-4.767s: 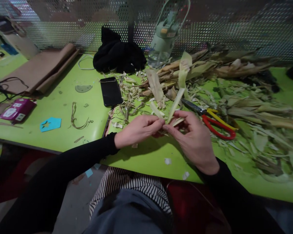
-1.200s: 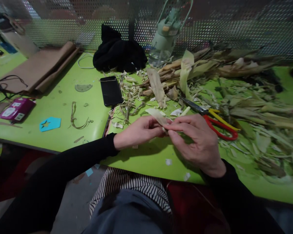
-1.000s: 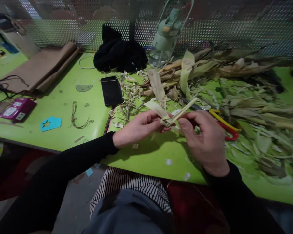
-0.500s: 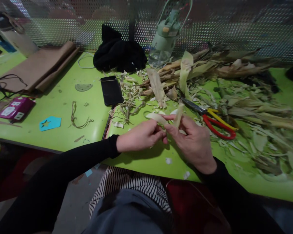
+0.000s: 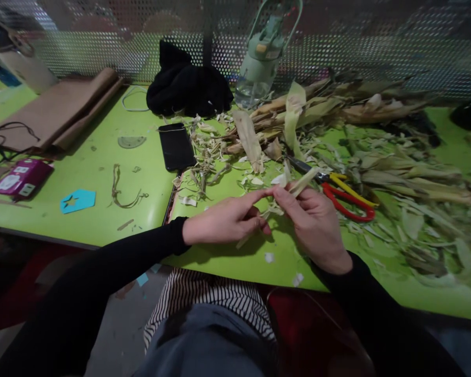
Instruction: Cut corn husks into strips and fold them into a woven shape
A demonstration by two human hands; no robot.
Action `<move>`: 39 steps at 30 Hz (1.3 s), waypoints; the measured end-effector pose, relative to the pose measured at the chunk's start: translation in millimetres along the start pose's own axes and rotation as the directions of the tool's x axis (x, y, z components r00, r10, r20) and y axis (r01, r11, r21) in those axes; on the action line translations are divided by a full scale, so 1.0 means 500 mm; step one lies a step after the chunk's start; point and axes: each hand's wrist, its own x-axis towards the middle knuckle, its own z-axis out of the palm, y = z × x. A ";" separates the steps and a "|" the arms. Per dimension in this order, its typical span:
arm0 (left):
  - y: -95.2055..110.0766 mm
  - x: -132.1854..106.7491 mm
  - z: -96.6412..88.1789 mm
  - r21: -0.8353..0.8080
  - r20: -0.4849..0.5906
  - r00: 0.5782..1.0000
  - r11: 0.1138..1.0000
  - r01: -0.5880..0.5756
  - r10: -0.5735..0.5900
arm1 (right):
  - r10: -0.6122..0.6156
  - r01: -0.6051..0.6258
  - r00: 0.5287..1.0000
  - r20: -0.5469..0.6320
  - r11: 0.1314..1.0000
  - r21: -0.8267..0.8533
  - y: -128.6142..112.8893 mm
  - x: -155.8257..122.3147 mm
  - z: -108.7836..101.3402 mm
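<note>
Over the green table, both hands meet around thin strips of corn husk. My right hand pinches a pale corn husk strip between thumb and fingers, its end sticking out to the upper right. My left hand is curled, with the index finger reaching to the right thumb tip. A narrow husk end pokes out below the left hand, and its fingers appear closed on that strip. Just beyond the right hand lie scissors with red and yellow handles. Husk scraps and a pile of dry corn husks spread behind them.
A black phone, a black cloth and a green water bottle stand or lie at the back. To the left are a blue paper piece, a purple box and a brown paper bag. A perforated screen borders the back.
The husk strip in my right hand has tipped from upright towards the right. My left index finger has straightened towards the right thumb. The looped pale strip between the hands has shifted.
</note>
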 end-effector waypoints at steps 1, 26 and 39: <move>-0.004 0.002 0.000 -0.028 -0.003 1.000 1.000 0.002 -0.002 | 0.002 -0.001 1.000 0.028 1.000 -0.010 -0.002 -0.001 0.002; -0.010 0.004 0.006 0.079 -0.336 0.936 0.993 -0.087 0.108 | -0.057 0.107 0.970 0.235 0.973 -0.204 -0.023 0.000 -0.014; 0.008 -0.005 -0.021 0.173 -0.353 0.923 0.980 -0.096 0.153 | -0.103 0.188 0.949 0.297 0.944 -0.270 -0.027 0.007 -0.058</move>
